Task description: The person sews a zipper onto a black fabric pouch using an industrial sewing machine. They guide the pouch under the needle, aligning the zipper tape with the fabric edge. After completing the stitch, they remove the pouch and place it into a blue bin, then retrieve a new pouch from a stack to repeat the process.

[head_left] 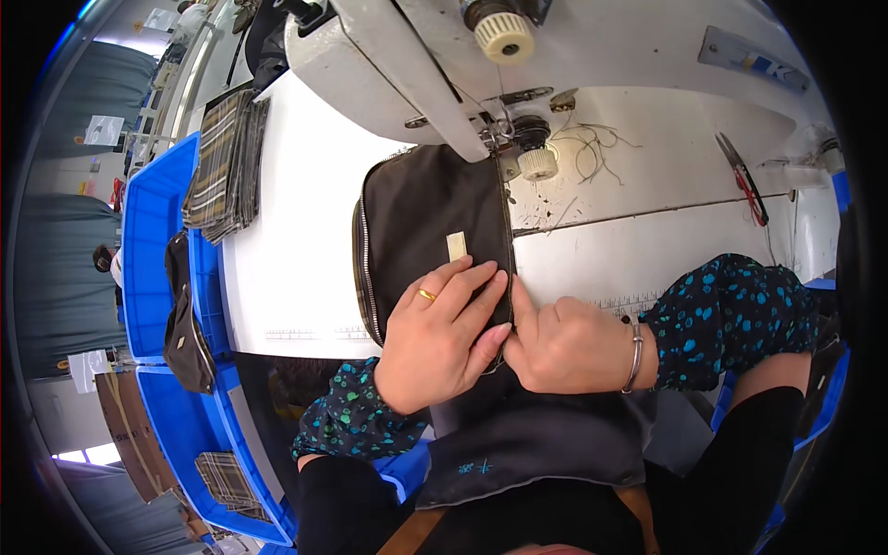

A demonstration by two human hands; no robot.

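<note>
A dark brown zippered bag panel (pixel 421 208) lies on the white sewing machine bed, its far right corner under the needle area of the sewing machine (pixel 495 134). A metal zipper (pixel 363 250) curves along its left side, and a small cream label (pixel 456 245) sits on its face. My left hand (pixel 439 328) rests flat on the panel with fingers spread, just below the label. At the panel's right edge my right hand (pixel 569 347) has its index finger stretched along the seam and its other fingers curled in. The right fingertips at the edge are partly hidden.
Red-handled scissors (pixel 745 185) lie at the right; loose threads (pixel 597 148) are beside the needle. Blue bins (pixel 162 250) stand at the left, with stacked plaid pieces (pixel 225 166) and a dark strip (pixel 185 324) over a rim. Printed rulers (pixel 629 303) run along the bed.
</note>
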